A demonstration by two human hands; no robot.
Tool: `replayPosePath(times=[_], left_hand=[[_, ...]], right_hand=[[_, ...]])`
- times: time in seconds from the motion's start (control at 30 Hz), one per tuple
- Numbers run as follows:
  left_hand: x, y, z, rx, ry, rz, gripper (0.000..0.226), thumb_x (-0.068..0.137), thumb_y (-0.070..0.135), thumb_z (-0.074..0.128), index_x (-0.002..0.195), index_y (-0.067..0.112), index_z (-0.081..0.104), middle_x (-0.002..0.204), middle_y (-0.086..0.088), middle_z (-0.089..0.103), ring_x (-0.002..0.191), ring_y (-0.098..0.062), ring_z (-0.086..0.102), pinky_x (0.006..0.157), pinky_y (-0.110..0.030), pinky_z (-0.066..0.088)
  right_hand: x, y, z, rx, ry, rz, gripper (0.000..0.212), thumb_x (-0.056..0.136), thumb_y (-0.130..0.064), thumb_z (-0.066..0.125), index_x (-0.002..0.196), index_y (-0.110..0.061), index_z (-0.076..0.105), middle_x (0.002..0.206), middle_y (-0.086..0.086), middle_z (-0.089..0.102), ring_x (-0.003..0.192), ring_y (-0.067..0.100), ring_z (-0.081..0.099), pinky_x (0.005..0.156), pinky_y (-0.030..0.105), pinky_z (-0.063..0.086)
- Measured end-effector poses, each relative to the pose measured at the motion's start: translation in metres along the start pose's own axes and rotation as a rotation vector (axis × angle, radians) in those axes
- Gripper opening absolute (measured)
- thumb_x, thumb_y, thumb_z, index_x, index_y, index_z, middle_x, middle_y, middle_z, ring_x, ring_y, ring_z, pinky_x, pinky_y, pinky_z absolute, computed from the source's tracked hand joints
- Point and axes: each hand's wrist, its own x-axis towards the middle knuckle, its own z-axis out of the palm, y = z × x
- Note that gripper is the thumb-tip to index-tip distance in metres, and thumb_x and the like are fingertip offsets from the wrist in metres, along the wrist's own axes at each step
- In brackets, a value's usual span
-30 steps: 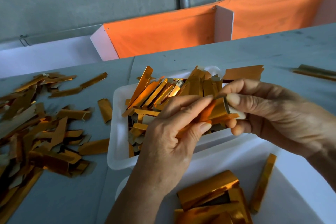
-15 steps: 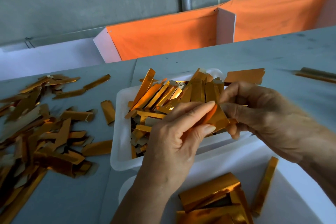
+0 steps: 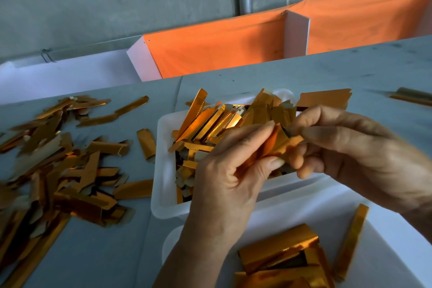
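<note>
Gold foil strip (image 3: 278, 145), pinched between my two hands just above the white tray (image 3: 161, 170) of flat blanks: my left hand (image 3: 229, 182) grips its near end between thumb and forefinger, and my right hand (image 3: 364, 159) nips the other end. For a clean fold, I judge, both pinches should stay close to the crease and press evenly. Folded pieces (image 3: 280, 250) lie beside my left wrist, and loose strips (image 3: 58, 170) litter the table (image 3: 105, 252) well left of it.

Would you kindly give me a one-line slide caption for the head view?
Left hand and right hand pinch a gold foil piece above a white tray full of similar pieces.
</note>
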Motion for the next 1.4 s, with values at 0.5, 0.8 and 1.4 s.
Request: replayPosePath(times=[0.5,0.8,1.4], left_hand=[[0.001,-0.003,-0.005,0.034,-0.039,0.056,0.043,0.082,0.013,0.066,0.124,0.01,0.058,0.124,0.003,0.059,0.119,-0.002,0.053,0.093,-0.01,0.043],[0.002,0.001,-0.002,0.225,-0.088,0.149,0.041,0.083,0.014,0.069,0.122,0.007,0.06,0.119,0.001,0.061,0.112,-0.006,0.056,0.094,-0.011,0.04],[0.002,0.002,-0.004,0.245,-0.062,0.137,0.041,0.083,0.014,0.07,0.122,0.006,0.061,0.119,0.0,0.061,0.111,-0.008,0.056,0.094,-0.011,0.041]], right_hand=[[-0.003,-0.007,0.002,-0.15,0.023,0.066,0.015,0.071,-0.023,0.067,0.082,-0.013,0.069,0.068,0.007,0.064,0.06,0.017,0.064,0.052,0.022,0.051],[-0.001,-0.003,0.006,-0.28,0.134,0.059,0.01,0.069,-0.011,0.067,0.076,-0.017,0.062,0.053,0.004,0.048,0.041,0.013,0.045,0.043,0.018,0.039],[-0.001,0.002,-0.003,0.189,0.074,0.222,0.045,0.052,-0.031,0.091,0.084,-0.011,0.067,0.069,0.002,0.056,0.052,0.01,0.053,0.045,0.02,0.047]])
